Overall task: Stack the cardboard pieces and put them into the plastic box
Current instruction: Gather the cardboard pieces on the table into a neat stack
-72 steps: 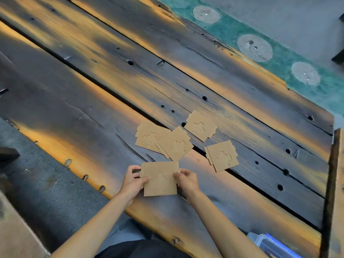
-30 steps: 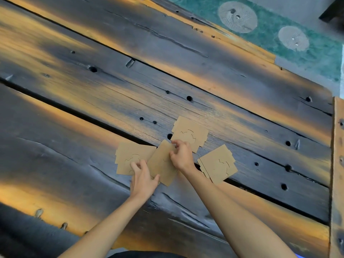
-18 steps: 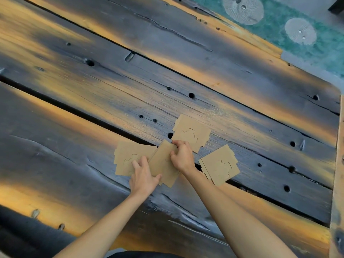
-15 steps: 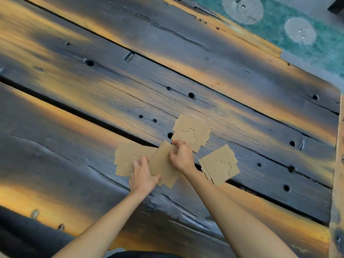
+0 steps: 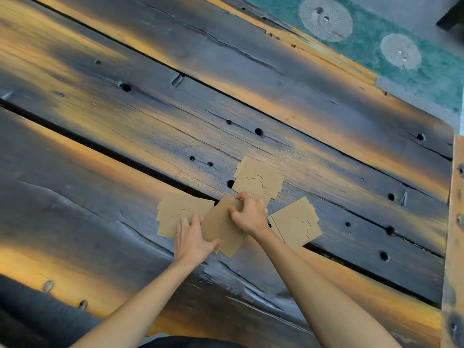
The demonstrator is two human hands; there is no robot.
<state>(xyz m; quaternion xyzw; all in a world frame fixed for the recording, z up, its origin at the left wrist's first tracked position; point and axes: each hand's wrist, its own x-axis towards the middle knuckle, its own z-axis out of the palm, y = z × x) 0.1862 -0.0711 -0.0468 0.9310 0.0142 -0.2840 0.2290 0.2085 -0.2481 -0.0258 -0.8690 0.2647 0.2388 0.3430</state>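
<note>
Several brown cardboard pieces with cut outlines lie on a dark wooden table (image 5: 125,172). In the middle sits a small stack of cardboard pieces (image 5: 222,227), turned diamond-wise. My left hand (image 5: 192,238) presses on its near left edge, thumb under the lower edge. My right hand (image 5: 247,214) pinches its far corner. A single cardboard piece (image 5: 175,214) lies partly under the stack on the left. Another piece (image 5: 259,180) lies just beyond my right hand, and one more (image 5: 297,226) lies to the right. The plastic box is out of view.
The table is made of rough planks with dark gaps (image 5: 100,146) and several round holes. A lighter wooden board (image 5: 455,222) borders the right side. Beyond the far edge lies a green mat (image 5: 376,36) with pale round patches.
2.4 s ago both hands held one piece near the table's front edge; it now lies on the middle pieces. Over the last second the hands have hardly moved.
</note>
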